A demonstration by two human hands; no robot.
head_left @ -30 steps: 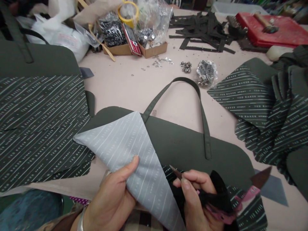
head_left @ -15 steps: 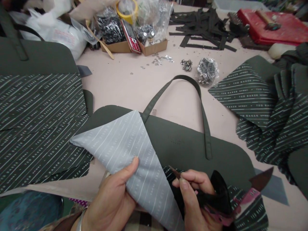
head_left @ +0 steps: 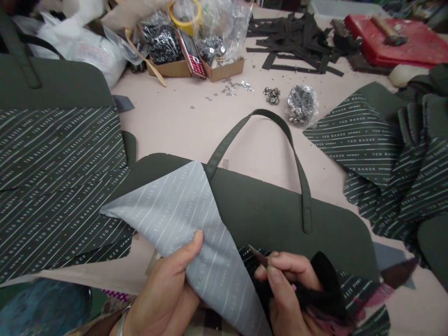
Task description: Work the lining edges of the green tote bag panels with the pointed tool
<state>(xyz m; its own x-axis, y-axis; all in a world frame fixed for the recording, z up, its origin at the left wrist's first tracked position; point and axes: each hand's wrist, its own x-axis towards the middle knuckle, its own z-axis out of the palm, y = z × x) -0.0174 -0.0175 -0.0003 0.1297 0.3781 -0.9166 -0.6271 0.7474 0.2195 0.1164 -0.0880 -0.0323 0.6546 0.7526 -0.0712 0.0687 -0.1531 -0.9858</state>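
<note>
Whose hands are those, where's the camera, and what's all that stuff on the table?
There's no robot here, just a person using two bare hands. The camera is worn on their head, looking forward and down, so you see about what they see.

The left hand holds a pale striped cloth, thumb on top. The right hand pinches a small pointed tool. Something pink near that hand is too blurred to name.

Just beyond the hands lies a dark green panel with a looped strap. Farther back on the pink table are a red phone, a pile of dark strips, and a hammer on a red block.
</note>
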